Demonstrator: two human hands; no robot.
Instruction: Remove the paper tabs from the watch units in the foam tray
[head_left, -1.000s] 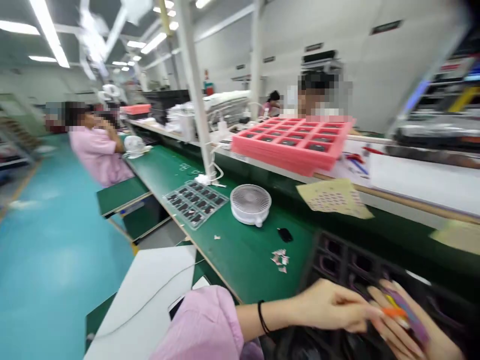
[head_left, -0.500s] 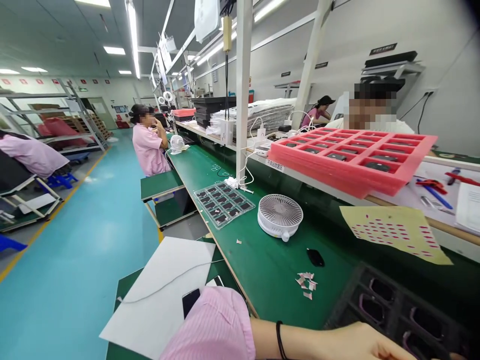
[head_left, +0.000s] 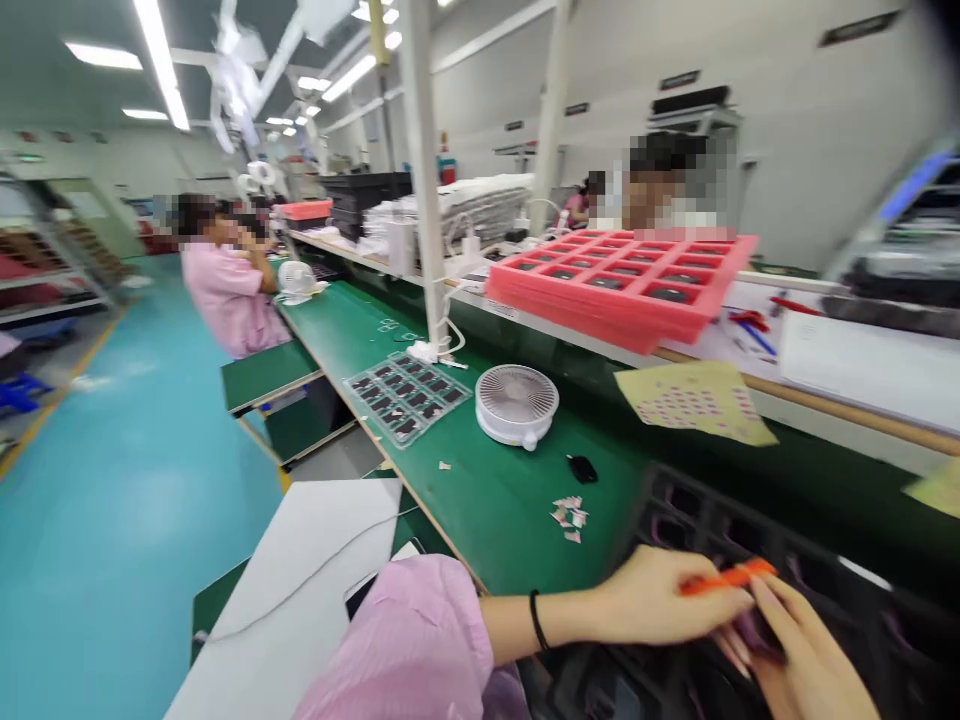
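Note:
My left hand (head_left: 664,598), with a black band at the wrist, is closed round a thin orange object (head_left: 739,576). Close against it on the right, my right hand (head_left: 806,655) pinches a small dark piece (head_left: 759,634) with a purplish sheen, and its fingertips meet the orange object's end. Both hands are over a black tray (head_left: 832,590) with pockets, some holding dark, purple-edged pieces. A small black part (head_left: 582,469) and torn pinkish-white scraps (head_left: 571,513) lie on the green bench left of the tray.
A white round fan (head_left: 517,404) stands on the bench, with a clear tray of dark parts (head_left: 405,396) beyond. Red foam trays (head_left: 622,285) sit on the shelf above a hanging yellow sticker sheet (head_left: 694,402). Other people sit at the far left and behind the shelf.
The view has swung right. My left hand, earlier low over the black tray, now shows higher with the orange object in it. My right hand has come fully into view beside it.

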